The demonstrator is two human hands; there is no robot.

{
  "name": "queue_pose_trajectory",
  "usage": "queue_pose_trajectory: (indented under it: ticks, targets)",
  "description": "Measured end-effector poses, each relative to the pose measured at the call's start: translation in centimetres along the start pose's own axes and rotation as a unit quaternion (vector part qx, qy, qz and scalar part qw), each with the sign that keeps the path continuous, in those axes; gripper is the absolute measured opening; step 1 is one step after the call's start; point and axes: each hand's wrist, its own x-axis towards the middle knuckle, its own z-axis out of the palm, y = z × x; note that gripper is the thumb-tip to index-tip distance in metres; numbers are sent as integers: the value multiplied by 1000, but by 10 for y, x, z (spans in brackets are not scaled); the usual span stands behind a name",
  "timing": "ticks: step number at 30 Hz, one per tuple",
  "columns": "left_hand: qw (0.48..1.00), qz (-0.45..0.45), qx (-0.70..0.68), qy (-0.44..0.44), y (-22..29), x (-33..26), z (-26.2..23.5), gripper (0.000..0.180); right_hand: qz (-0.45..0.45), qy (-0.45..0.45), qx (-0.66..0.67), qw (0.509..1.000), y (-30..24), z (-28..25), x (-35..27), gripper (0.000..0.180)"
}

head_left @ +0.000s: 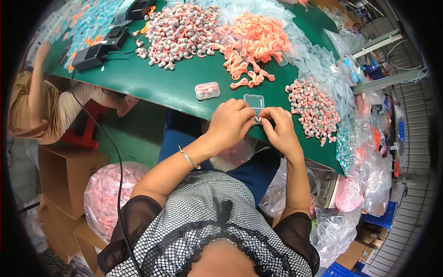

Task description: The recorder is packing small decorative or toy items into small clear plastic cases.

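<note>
My left hand [233,122] and my right hand [279,128] meet at the near edge of the green table [157,78], fingertips pinched together on a small grey earplug piece [257,120], mostly hidden by my fingers. Just beyond my fingers lies an open, clear plastic case [254,101]. A closed clear case holding pink earplugs [207,90] sits to its left. A small pile of grey-and-pink earplugs [314,108] lies right of my right hand. Pink cords [253,44] are heaped farther back.
A large earplug pile [180,32] and clear empty cases [314,60] cover the far table. Black devices [94,53] with a cable sit at the left. Another person [46,106] sits at the left. Bags [108,194] and cardboard boxes [64,180] stand below.
</note>
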Motion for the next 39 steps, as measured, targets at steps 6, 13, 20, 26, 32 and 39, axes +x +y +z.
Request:
queue_pose_trajectory:
  ticks: [6,13,20,26,32,39]
  targets:
    - [999,-3,36,-5,-1,-4,7,18,-19,47,-12,999,2,17,-3,10]
    - [999,21,29,-11,-3,-6,1,31,-67,48,-67,994,2,13,1,12]
    - [999,13,21,-35,-3,-5,-3,39,-79,172,-133,973,39,-2,53,17]
    - [999,10,20,-24,-5,-2,0,44,1,147,-215,965,78,11,78,15]
    - [998,-11,-5,-54,-10,-3,-6,49,-23,121,-17,992,46,-11,36,15]
    - [998,-18,-6,-54,-9,0,-5,49,-95,23,-19,995,11,-8,11,15]
